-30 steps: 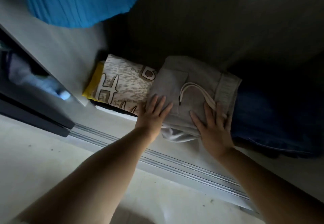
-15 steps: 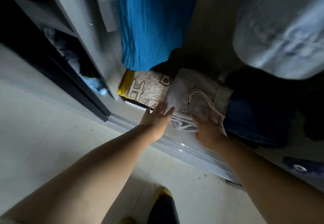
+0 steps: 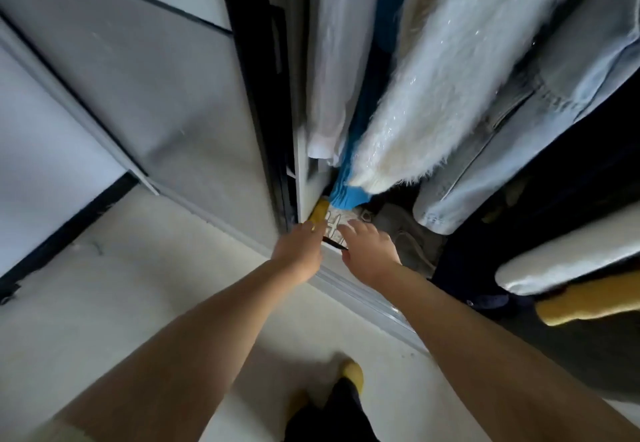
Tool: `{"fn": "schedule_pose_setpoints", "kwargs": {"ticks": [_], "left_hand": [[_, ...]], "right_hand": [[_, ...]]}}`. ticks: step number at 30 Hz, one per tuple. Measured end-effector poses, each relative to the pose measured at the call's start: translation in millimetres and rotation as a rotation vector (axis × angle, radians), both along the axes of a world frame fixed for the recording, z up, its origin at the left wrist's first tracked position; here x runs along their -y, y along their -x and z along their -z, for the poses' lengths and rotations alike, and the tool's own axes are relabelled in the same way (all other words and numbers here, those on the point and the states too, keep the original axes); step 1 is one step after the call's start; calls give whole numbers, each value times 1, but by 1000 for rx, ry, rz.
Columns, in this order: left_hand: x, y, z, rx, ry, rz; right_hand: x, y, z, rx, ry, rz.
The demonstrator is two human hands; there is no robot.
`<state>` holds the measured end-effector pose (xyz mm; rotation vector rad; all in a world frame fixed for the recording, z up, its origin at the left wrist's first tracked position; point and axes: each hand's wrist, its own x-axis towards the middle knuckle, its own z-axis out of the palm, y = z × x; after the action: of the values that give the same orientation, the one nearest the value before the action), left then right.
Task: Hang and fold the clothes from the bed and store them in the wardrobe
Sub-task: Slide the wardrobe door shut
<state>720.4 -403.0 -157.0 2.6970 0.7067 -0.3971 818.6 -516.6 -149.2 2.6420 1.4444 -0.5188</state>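
Both hands are down at the wardrobe floor. The left hand reaches in with fingers fairly straight, tips at the yellow edge of the folded stack; motion blur hides whether they press it. The right hand hovers over the printed folded top, cream with dark lettering, fingers loosely spread and gripping nothing. Just right of that lies the folded grey garment, soft and matte, deep in shadow.

Overhead it is crowded. A ribbed blue garment hangs to a pleated hem right above the stack. Beside it a shaggy white fleece coat, flecked with sparkle, has a frayed-looking lower fringe. A smooth white shirt hangs to its left, and a pale denim jacket with stitched seams to the right.

The flat grey sliding door stands left of the opening, its dark edge close beside the left hand, so the gap down there is narrow. A metal floor track runs under both wrists. A yellow sock shows on the pale floor.
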Motion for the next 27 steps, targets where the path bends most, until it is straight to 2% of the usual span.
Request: {"fn": "schedule_pose_setpoints", "kwargs": {"ticks": [8, 13, 15, 19, 22, 25, 27], "left_hand": [[-21, 25, -83, 218, -27, -173], [-67, 12, -159, 465, -38, -303], [-80, 5, -187, 559, -40, -362], [-99, -8, -241, 777, -48, -438], [-102, -14, -260, 839, 17, -521], [-105, -23, -274, 926, 95, -529], [-107, -28, -283, 987, 127, -532]], "right_hand": [[-31, 23, -101, 54, -179, -235], [-80, 11, -200, 307, -392, -542], [-97, 1, -240, 370, -520, -598], [-136, -16, -324, 498, -611, -716], [-155, -19, -365, 687, -574, -755], [-169, -18, -391, 910, -440, -753], [-176, -17, -402, 980, -350, -739]]}}
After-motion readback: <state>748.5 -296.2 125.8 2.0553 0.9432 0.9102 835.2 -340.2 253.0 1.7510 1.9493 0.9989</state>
